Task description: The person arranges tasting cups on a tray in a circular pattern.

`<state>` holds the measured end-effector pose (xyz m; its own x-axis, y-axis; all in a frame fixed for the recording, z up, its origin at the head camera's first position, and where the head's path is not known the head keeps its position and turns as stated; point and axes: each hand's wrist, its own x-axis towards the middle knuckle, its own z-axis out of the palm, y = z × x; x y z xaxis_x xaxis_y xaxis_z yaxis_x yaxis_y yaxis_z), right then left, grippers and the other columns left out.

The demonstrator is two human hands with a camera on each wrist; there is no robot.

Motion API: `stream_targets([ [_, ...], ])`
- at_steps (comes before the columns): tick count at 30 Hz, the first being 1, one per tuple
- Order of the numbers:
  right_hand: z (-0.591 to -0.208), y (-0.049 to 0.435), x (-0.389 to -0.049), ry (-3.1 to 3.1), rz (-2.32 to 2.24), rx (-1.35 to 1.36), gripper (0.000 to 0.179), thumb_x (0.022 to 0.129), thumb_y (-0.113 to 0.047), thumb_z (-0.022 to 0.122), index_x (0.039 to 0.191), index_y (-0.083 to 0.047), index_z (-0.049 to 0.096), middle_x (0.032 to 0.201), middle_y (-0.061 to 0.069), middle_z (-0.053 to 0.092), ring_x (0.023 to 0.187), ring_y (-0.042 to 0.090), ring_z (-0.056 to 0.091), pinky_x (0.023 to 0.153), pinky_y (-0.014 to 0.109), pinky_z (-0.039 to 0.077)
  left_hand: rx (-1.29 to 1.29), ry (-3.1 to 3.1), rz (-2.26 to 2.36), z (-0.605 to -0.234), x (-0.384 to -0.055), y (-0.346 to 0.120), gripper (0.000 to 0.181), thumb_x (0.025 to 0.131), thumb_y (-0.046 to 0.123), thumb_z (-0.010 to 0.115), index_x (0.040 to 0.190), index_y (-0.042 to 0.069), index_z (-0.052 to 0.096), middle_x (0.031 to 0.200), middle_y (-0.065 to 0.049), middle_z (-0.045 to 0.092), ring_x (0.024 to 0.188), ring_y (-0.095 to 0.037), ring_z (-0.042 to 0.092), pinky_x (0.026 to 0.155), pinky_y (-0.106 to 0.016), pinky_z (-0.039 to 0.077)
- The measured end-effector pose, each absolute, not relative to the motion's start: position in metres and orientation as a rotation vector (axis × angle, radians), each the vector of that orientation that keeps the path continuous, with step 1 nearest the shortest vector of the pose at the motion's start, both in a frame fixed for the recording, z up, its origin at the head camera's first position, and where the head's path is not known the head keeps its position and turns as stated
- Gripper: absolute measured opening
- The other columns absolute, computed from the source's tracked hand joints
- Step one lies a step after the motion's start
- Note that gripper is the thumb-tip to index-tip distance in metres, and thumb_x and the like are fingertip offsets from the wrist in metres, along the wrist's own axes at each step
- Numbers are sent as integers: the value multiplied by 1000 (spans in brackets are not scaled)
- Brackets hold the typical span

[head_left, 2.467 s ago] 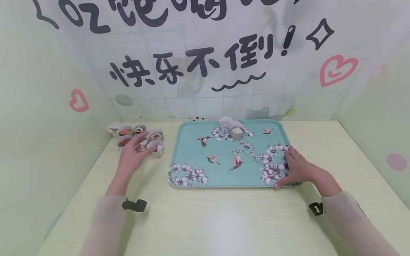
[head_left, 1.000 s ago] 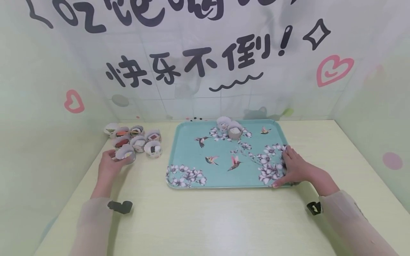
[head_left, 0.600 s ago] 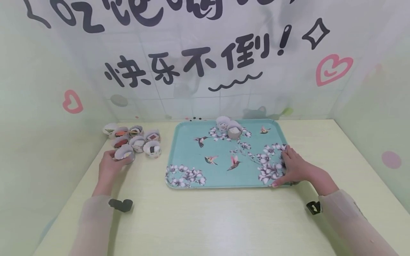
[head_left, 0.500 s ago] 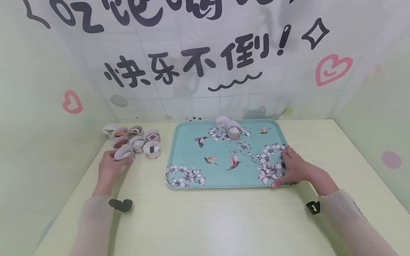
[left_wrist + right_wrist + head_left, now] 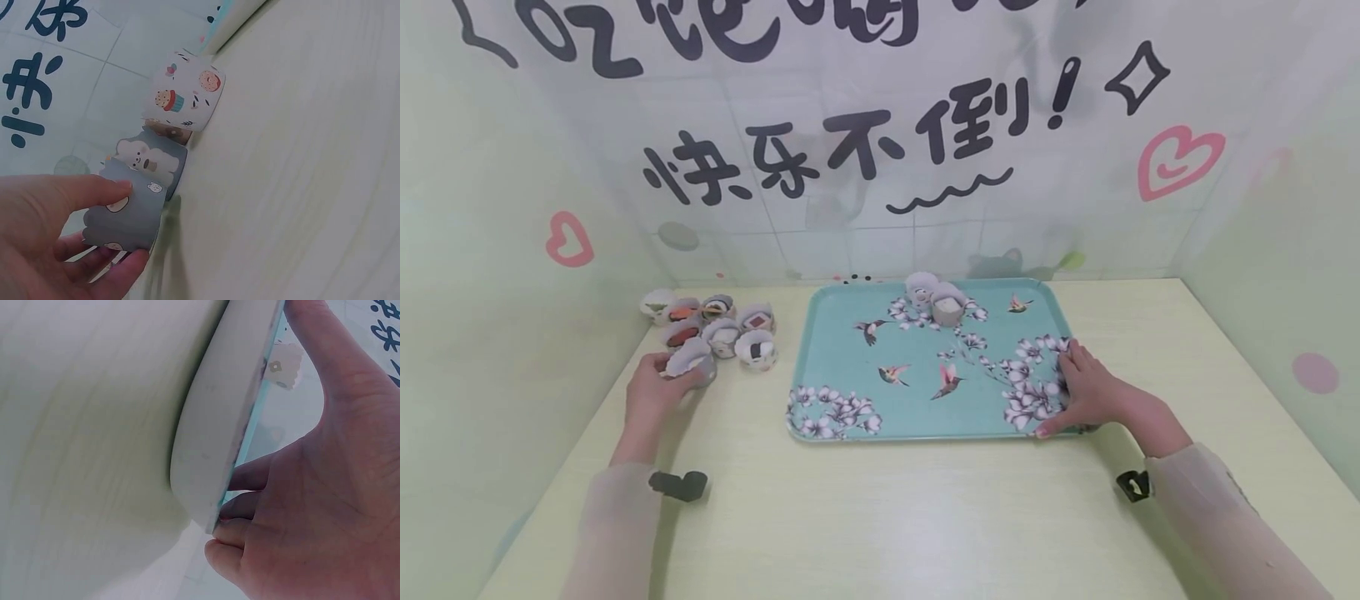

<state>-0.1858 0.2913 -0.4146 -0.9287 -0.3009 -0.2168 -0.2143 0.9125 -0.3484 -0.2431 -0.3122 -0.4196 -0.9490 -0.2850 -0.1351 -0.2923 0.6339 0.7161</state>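
My left hand [image 5: 655, 396] holds a scalloped paper baking cup [image 5: 128, 206] between thumb and fingers, at the near left of a group of similar cups. The cup is grey with small printed animals in the left wrist view; its contents are hard to see. Close behind it stand a paper cup with a white bear print [image 5: 147, 156] and a white one with printed cupcakes [image 5: 184, 90]. My right hand [image 5: 1097, 392] rests on the right rim of a turquoise tray [image 5: 842, 358], its thumb at the front rim. Its fingertips lie over the edge in the right wrist view.
Several cups at the left hold small sushi-like pieces, among them an orange-topped one [image 5: 683, 311] and a black-banded one [image 5: 757, 350]. Two paper cups [image 5: 948, 306] stand at the tray's back middle. A printed wall sheet [image 5: 880, 242] closes off the table's back.
My left hand came from over the cup group to its near left and took hold of the grey baking cup. The cup has just tilted slightly. My right hand stays on the tray.
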Motion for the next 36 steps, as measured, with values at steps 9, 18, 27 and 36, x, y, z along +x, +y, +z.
stream_targets([
  [9,-414,290,-186,2804,-466,-373,134,64,-51,90,143,28,15,150,51,0,141,65,5,117,71,14,-398,2881,1259,-403,-243,-307,80,94,41,65,149,-5,30,148,-31,41,129,-43,49,93,-42,44],
  [18,-415,291,-188,2789,-468,-353,137,63,-55,88,144,27,14,151,50,-1,142,64,4,117,71,14,-264,2930,1317,-381,-242,-292,75,92,35,71,148,-1,37,142,-24,48,117,-29,56,66,-8,43],
  [27,-414,291,-188,2785,-482,-349,138,63,-56,88,144,27,13,152,50,-1,142,64,4,117,71,13,-104,2918,1391,-371,-245,-273,69,92,25,72,143,-6,38,135,-24,52,97,1,49,71,-3,45],
  [36,-414,291,-187,2788,-461,-351,137,63,-56,88,144,27,14,152,50,-1,142,64,5,117,71,14,-9,2863,1402,-365,-249,-244,69,92,25,72,144,-4,37,144,-26,47,121,-37,56,75,-9,48],
])
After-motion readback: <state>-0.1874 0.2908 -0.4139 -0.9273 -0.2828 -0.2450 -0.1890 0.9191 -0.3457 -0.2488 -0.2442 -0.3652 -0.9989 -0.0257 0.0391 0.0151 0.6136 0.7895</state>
